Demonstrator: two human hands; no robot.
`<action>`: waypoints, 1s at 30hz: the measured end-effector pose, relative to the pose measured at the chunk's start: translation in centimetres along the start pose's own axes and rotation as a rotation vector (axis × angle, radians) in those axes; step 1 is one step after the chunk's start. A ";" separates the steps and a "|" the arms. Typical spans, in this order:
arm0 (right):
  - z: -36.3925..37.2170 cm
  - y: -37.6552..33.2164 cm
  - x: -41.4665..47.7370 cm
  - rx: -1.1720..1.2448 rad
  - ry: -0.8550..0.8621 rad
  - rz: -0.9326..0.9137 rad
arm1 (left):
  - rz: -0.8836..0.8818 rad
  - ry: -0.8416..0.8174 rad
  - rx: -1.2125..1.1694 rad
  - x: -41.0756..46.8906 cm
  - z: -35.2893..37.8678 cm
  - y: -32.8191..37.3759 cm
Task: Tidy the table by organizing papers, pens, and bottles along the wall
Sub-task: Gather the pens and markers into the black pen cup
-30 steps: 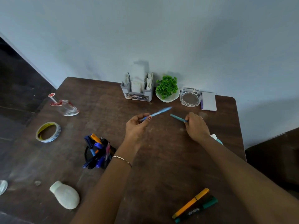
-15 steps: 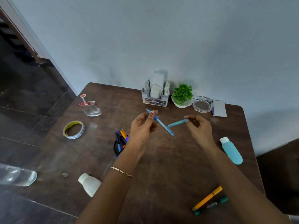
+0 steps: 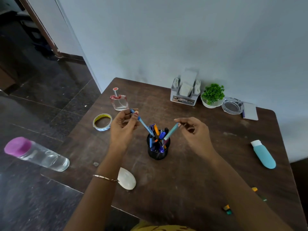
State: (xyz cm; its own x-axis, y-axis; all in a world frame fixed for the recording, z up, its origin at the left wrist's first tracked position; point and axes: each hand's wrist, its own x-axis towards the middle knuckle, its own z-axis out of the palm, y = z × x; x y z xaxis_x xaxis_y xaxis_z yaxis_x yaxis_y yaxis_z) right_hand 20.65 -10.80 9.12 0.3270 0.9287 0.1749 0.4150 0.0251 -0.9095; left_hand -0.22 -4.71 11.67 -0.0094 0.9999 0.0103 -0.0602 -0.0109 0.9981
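Centre of the brown surface (image 3: pixel 208 172), head view: black pen holder (image 3: pixel 157 153), upright, crowded with blue, orange and black pens. Left hand (image 3: pixel 124 129): fingers (image 3: pixel 135 113) pinched on the upper end of a blue pen (image 3: pixel 144 125), which slants down to the right with its tip at the holder's mouth. Right hand (image 3: pixel 195 134): fingers (image 3: pixel 179 122) pinched on the top of a teal pen (image 3: pixel 170 131), which slants down to the left with its lower end likewise at the rim. Judged handling: both pens light, stiff and smooth-barrelled. A high pinch suits dropping them in, though the packed holder may deflect a tip and looks light enough to topple if nudged. Far edge by the wall, left to right: napkin caddy (image 3: pixel 185 95), potted plant (image 3: pixel 212 95), glass ashtray (image 3: pixel 232 105), notepad (image 3: pixel 250 111). Not yet at the wall:
- perfume bottle (image 3: pixel 119 102), far left, glass, fragile, best taken by the body
- tape roll (image 3: pixel 102 122)
- white bottle (image 3: pixel 127 180), lying by the left forearm
- teal tube bottle (image 3: pixel 264 155), at right
- markers (image 3: pixel 227 209), near right, partly hidden by the right arm

Clear bottle (image 3: pixel 41 156) with purple cap lies on its side at the view's left; its support cannot be told.
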 end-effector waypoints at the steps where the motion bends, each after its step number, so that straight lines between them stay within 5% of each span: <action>1: 0.2 0.1 -0.2 -0.059 -0.014 -0.032 | 0.003 -0.004 0.011 0.0 -0.3 -0.2; 10: 1.2 0.3 -1.4 -0.585 -0.103 -0.227 | -0.015 -0.224 0.294 -0.1 -0.2 -3.6; 30: 2.5 3.1 -1.8 -0.751 -0.275 -0.276 | 0.093 -0.234 0.832 -1.2 1.0 -6.3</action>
State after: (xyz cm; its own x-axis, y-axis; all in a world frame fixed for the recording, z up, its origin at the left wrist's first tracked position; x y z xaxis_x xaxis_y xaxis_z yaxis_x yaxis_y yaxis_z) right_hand 19.20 -11.45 5.05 -0.0463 0.9848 0.1676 0.9354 0.1016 -0.3388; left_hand 1.13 -5.88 5.38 0.2327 0.9724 0.0154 0.6805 -0.1741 0.7117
